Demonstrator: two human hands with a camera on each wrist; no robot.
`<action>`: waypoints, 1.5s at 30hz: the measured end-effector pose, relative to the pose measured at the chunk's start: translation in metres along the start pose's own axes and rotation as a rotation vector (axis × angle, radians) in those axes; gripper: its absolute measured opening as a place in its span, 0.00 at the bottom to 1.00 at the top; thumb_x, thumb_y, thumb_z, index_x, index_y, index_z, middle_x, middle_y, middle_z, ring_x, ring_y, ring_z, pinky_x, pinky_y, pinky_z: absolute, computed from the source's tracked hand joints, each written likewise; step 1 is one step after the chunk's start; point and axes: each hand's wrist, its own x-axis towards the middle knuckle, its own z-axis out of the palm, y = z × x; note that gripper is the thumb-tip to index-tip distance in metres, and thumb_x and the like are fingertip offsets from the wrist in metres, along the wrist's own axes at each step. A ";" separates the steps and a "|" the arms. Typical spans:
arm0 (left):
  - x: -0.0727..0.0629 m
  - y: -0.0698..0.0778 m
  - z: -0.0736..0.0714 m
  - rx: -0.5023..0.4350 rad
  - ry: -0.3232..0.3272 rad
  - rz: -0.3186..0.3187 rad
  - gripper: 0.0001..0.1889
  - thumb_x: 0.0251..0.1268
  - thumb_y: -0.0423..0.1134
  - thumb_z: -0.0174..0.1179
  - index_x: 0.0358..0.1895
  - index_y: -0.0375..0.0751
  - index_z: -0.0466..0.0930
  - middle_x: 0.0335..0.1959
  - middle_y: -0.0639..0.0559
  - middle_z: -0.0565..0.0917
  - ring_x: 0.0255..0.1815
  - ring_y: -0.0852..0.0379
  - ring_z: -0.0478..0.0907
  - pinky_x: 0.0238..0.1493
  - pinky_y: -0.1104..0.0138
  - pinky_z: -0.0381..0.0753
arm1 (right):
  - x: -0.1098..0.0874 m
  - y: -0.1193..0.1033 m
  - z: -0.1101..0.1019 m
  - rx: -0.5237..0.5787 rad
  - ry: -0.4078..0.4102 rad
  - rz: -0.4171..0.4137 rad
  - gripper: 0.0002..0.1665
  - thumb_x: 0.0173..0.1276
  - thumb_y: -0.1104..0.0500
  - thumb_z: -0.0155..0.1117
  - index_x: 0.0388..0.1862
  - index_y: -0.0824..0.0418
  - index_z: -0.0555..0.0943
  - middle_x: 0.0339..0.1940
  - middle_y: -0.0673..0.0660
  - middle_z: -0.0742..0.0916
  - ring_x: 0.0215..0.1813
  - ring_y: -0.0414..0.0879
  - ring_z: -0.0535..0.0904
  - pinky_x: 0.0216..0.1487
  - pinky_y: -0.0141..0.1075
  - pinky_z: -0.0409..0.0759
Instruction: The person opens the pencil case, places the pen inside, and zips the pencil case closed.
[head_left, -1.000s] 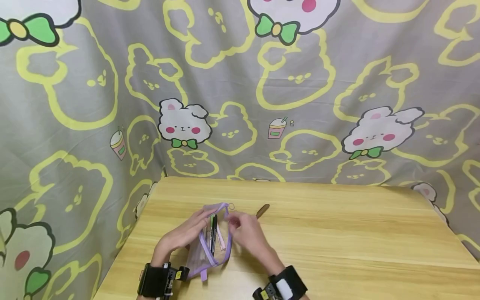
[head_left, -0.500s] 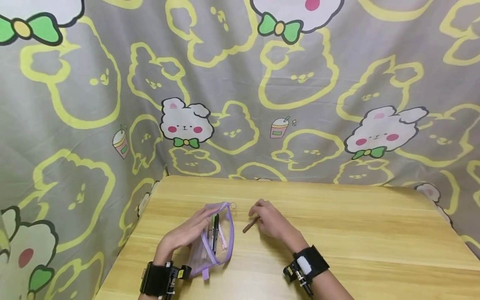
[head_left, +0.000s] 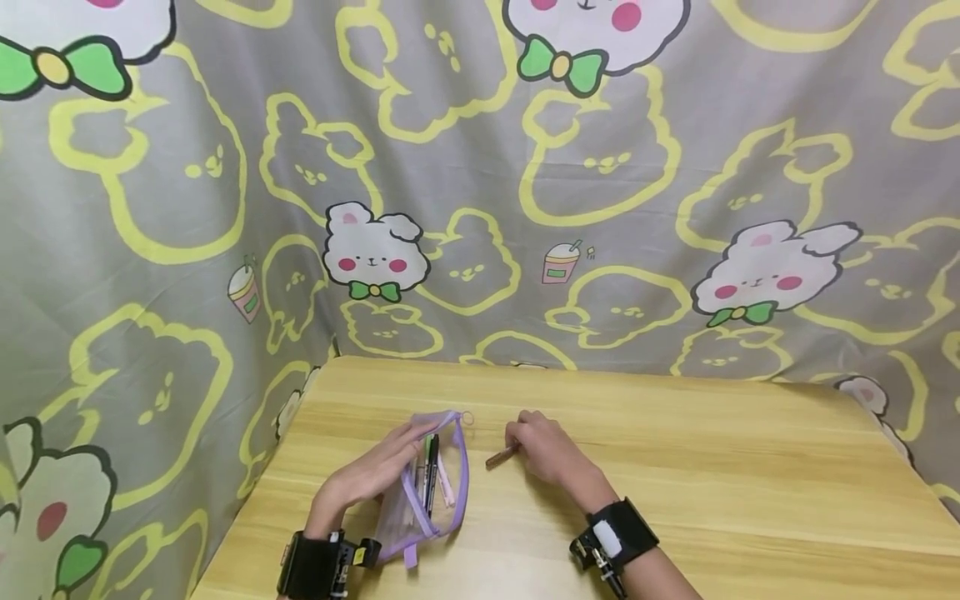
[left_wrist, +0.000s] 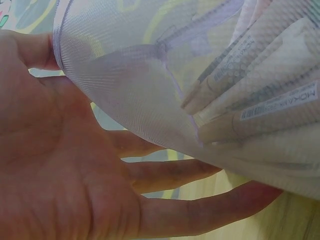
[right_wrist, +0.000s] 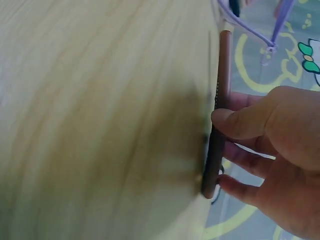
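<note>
My left hand lies along the left side of a lilac mesh pencil case, its fingers extended against the mesh. The case is unzipped, with several pens inside, among them a black pen and a pale pink one. Through the mesh in the left wrist view, two pens with MOKA labels show. To the right of the case, my right hand pinches a brown pen between thumb and fingers, low over the table. In the right wrist view the brown pen spans the fingertips.
The wood-grain table extends to the right and behind the hands. A grey curtain with rabbit prints hangs along its back and left sides. A ring pull sits at the case's far corner.
My right hand has left the case's rim, moved right, and taken hold of the brown pen, which has shifted slightly toward the case. The left hand stays at the case.
</note>
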 end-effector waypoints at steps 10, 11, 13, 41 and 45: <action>0.001 0.002 0.004 0.001 0.009 -0.060 0.27 0.87 0.44 0.33 0.82 0.40 0.55 0.81 0.25 0.45 0.80 0.25 0.41 0.69 0.23 0.44 | -0.015 -0.008 -0.026 0.075 0.052 0.069 0.12 0.62 0.74 0.71 0.36 0.57 0.86 0.31 0.51 0.82 0.35 0.45 0.80 0.41 0.40 0.85; 0.001 0.002 0.004 0.000 0.007 -0.060 0.27 0.87 0.44 0.33 0.82 0.41 0.55 0.81 0.26 0.46 0.80 0.25 0.41 0.69 0.24 0.44 | -0.017 -0.009 -0.029 0.086 0.053 0.080 0.12 0.62 0.74 0.71 0.36 0.57 0.86 0.31 0.50 0.83 0.35 0.44 0.80 0.40 0.39 0.85; 0.001 0.001 0.004 -0.008 0.000 -0.053 0.28 0.87 0.44 0.32 0.82 0.40 0.54 0.81 0.26 0.46 0.80 0.26 0.40 0.70 0.24 0.43 | -0.021 -0.011 -0.034 0.106 0.054 0.106 0.13 0.61 0.74 0.71 0.36 0.56 0.86 0.30 0.49 0.83 0.35 0.43 0.80 0.40 0.39 0.84; -0.001 0.007 0.003 -0.039 0.000 -0.040 0.28 0.87 0.45 0.30 0.83 0.41 0.53 0.82 0.27 0.45 0.81 0.26 0.37 0.69 0.24 0.39 | -0.046 -0.015 -0.044 0.287 0.101 0.492 0.15 0.79 0.62 0.58 0.60 0.60 0.81 0.29 0.52 0.85 0.21 0.40 0.72 0.19 0.33 0.70; 0.000 0.007 0.005 -0.043 -0.007 -0.030 0.28 0.87 0.45 0.29 0.83 0.42 0.53 0.82 0.28 0.46 0.81 0.26 0.37 0.70 0.24 0.39 | -0.049 -0.016 -0.042 0.317 0.115 0.492 0.15 0.75 0.64 0.61 0.59 0.61 0.82 0.29 0.50 0.85 0.21 0.39 0.72 0.19 0.32 0.71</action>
